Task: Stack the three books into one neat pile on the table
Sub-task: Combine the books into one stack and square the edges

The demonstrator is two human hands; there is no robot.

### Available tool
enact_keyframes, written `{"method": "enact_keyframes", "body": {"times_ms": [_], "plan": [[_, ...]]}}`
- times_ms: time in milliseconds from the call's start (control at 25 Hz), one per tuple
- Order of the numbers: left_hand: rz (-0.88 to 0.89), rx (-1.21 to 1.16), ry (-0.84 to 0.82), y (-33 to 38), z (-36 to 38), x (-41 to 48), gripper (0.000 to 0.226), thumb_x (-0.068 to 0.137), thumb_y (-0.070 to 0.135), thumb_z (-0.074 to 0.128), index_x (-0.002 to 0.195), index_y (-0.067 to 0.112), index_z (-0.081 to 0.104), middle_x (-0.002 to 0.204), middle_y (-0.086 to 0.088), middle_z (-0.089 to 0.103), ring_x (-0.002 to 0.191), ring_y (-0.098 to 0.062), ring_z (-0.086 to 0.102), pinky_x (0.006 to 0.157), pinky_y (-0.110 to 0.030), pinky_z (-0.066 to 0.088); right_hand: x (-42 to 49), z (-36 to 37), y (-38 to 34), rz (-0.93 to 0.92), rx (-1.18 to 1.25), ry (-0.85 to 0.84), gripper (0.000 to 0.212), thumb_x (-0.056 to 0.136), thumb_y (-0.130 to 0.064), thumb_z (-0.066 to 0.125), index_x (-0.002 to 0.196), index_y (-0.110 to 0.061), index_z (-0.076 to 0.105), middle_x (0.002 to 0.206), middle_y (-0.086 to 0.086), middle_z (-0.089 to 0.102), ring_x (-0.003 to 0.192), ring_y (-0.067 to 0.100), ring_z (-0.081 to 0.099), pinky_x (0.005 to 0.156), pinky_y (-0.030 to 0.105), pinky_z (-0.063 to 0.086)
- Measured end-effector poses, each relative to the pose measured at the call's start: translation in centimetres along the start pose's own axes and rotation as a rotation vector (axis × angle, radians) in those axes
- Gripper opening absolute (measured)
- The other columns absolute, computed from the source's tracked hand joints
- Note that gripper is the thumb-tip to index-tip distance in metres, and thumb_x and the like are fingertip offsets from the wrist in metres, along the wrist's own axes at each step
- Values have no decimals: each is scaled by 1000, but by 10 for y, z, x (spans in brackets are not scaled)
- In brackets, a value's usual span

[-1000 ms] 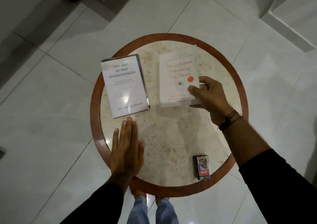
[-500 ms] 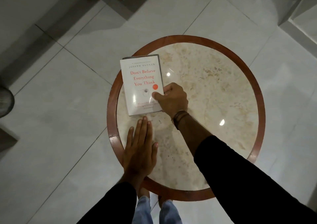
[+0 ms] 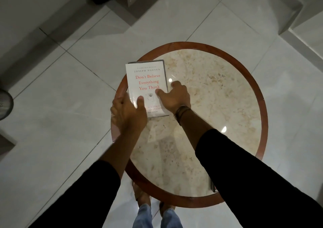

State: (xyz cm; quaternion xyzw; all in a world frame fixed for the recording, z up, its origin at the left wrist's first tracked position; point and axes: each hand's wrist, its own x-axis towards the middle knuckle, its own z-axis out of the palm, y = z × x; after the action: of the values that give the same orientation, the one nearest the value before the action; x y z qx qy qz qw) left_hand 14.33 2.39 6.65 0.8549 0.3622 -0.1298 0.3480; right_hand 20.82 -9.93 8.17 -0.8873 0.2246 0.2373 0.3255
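Note:
A white book titled "Don't Believe Everything You Think" (image 3: 147, 72) lies on top of a pile at the left side of the round marble table (image 3: 264, 109). A dark-edged book (image 3: 165, 74) shows under it along the top and right sides. How many books lie beneath I cannot tell. My left hand (image 3: 127, 112) holds the pile's lower left edge, thumb on the cover. My right hand (image 3: 174, 96) grips the right edge, thumb pressed on the cover near the middle.
A small box (image 3: 213, 186) peeks out by my right sleeve at the table's near rim. My feet (image 3: 141, 194) stand under the near edge. A round grey object (image 3: 5, 103) sits on the tiled floor at far left.
The white book went from the table's middle onto the book at the left. My left hand rose off the tabletop and came to the pile's left edge.

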Motion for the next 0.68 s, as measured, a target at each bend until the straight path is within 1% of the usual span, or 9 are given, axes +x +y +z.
{"method": "enact_keyframes", "body": {"times_ms": [120, 200, 240, 280, 360, 400, 520, 600, 680], "plan": [[-61, 3, -63, 25, 10, 4, 61, 106, 45, 56, 159, 20, 40, 164, -12, 42, 152, -35, 40, 126, -52, 36, -5, 18, -7, -7, -80, 42, 67, 96, -53, 70, 147, -16, 48, 144, 10, 56, 131, 33, 60, 105, 48, 58], [-68, -49, -80, 23, 8, 7, 57, 104, 38, 63, 154, 19, 44, 161, -12, 47, 146, -34, 48, 121, -50, 46, -4, 20, -7, -7, -98, 61, 67, 96, -52, 71, 147, -17, 46, 143, 10, 54, 131, 32, 56, 105, 46, 56], [-60, -105, -105, 19, 4, 11, 54, 102, 34, 67, 150, 19, 47, 157, -10, 52, 139, -32, 55, 112, -47, 54, -3, 18, -6, -20, -87, 63, 66, 95, -50, 73, 147, -18, 46, 144, 10, 54, 131, 31, 55, 106, 46, 56], [-48, -173, -135, 15, -2, 15, 50, 100, 29, 70, 146, 20, 50, 154, -8, 56, 129, -29, 61, 96, -38, 62, -2, 15, -3, -47, -44, 60, 65, 95, -45, 76, 145, -18, 47, 144, 9, 56, 131, 30, 57, 107, 45, 57], [-18, -321, -222, 6, -15, 19, 46, 99, 19, 72, 140, 22, 52, 146, 0, 64, 114, -19, 65, 66, -19, 57, -3, 6, 3, -130, 175, 8, 60, 95, -27, 80, 141, -13, 45, 142, 9, 62, 128, 32, 63, 103, 42, 60], [5, -394, -273, 1, -21, 19, 47, 99, 15, 72, 139, 23, 50, 142, 4, 66, 115, -18, 68, 62, -17, 57, -6, 1, 7, -168, 305, -37, 58, 95, -17, 79, 140, -11, 42, 141, 10, 63, 126, 33, 66, 98, 37, 63], [146, -498, -342, -10, -31, 10, 55, 98, 14, 73, 141, 30, 43, 142, 12, 65, 128, -15, 70, 81, -25, 65, -21, -17, 15, -283, 469, -92, 66, 96, -4, 76, 145, -20, 35, 140, 2, 59, 118, 18, 68, 82, 18, 64], [305, -503, -279, -14, -35, 6, 58, 98, 25, 71, 145, 40, 40, 148, 13, 61, 129, -6, 67, 86, -25, 65, -28, -24, 22, -431, 481, -46, 59, 98, -1, 71, 145, -22, 40, 135, 1, 60, 114, 7, 67, 83, 13, 61], [449, -499, -180, -19, -34, 4, 59, 101, 28, 64, 152, 40, 36, 150, 6, 58, 135, -6, 62, 96, -30, 64, -35, -23, 32, -590, 475, 9, 47, 102, 1, 64, 140, -19, 47, 132, 9, 61, 119, 5, 66, 92, 16, 60]]}}
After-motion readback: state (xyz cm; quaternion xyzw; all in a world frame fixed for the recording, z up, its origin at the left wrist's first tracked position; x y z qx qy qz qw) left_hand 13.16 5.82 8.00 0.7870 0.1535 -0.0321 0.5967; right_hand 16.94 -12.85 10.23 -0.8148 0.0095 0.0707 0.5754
